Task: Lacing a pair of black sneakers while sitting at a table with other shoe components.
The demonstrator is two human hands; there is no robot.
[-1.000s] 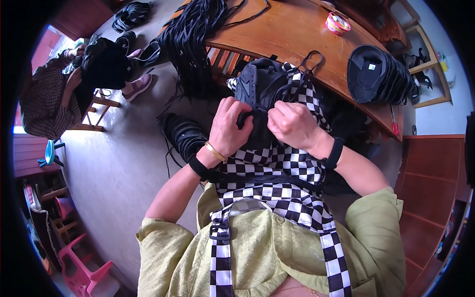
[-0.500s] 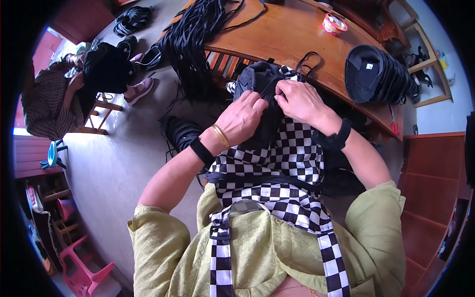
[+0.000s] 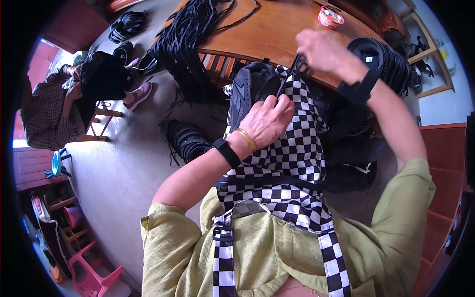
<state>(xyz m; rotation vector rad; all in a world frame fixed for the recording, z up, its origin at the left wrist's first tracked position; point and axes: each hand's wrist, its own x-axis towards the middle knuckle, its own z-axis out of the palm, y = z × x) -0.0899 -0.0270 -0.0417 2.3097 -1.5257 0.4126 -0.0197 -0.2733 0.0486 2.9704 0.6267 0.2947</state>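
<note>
A black shoe upper [image 3: 241, 96] lies on my lap over the black-and-white checked apron [image 3: 297, 136]. My left hand [image 3: 268, 120] is closed beside it, its fingertips pinched on a black shoelace [image 3: 283, 85]. From there the lace rises toward my right hand [image 3: 320, 52], which is raised above the table edge and somewhat blurred. Its fingers are curled together around the far part of the lace. My left hand hides part of the upper and where the lace enters it.
Bundled black laces [image 3: 185, 47] hang over the wooden table [image 3: 267, 29]. A pink tub [image 3: 330, 18] and nested black shoe uppers [image 3: 378, 62] stand on it. More uppers [image 3: 185, 138] lie on the floor. Another person [image 3: 54, 106] sits at left, near a pink chair [image 3: 94, 270].
My right hand has moved up and right, away from the upper, drawing the lace out. My left hand has shifted down and right, uncovering more of the upper.
</note>
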